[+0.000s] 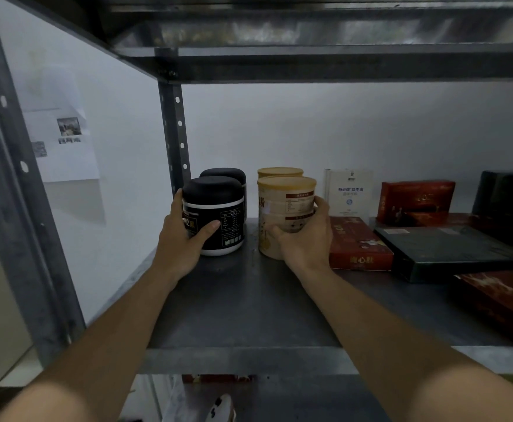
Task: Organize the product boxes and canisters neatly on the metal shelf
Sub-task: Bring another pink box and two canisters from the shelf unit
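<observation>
I see a printed sheet (63, 144) with small photos stuck on the white wall (121, 132); a paler sheet (48, 86) hangs just above that printed sheet

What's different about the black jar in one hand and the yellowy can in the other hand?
The black jar is dark with a rounded lid; the cream can is pale with a flat tan lid. The black jar is shorter and squatter; the cream can stands taller. The left hand grips the black jar; the right hand grips the cream can. Both stand upright on the metal shelf.
</observation>
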`<state>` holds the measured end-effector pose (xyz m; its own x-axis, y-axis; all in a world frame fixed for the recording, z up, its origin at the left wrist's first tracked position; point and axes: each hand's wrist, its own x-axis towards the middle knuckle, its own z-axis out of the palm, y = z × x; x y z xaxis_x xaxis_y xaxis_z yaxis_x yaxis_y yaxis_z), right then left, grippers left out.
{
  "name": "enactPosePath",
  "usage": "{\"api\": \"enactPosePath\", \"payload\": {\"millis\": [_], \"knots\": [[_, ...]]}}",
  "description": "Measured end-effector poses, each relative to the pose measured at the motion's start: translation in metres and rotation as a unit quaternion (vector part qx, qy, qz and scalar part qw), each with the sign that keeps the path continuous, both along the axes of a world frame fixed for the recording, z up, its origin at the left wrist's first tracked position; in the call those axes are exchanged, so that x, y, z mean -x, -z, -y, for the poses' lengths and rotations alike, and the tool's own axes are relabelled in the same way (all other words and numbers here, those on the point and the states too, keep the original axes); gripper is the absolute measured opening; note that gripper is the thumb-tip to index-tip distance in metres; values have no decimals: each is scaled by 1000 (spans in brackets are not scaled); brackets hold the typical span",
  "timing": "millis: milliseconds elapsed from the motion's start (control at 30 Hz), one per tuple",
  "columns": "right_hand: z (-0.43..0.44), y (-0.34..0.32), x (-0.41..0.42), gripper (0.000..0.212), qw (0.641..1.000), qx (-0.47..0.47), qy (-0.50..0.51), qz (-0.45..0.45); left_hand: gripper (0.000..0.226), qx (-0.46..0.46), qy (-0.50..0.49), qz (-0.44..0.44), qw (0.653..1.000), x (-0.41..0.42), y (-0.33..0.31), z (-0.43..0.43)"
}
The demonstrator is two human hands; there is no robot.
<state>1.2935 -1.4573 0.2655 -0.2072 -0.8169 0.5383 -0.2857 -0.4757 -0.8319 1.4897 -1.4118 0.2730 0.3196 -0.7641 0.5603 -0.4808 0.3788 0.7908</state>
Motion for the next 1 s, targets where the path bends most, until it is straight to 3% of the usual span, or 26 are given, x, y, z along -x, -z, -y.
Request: {"api": "enactPosePath", "payload": {"millis": [667,1000], "knots": [[-2,-2,1,93,1000,-19,4,-17,81,-45,-27,-11,999,6,-3,-8],[-36,-13,8,71,997,-48,26,-48,55,-90,-20,-107,990,9,-7,-34]]}}
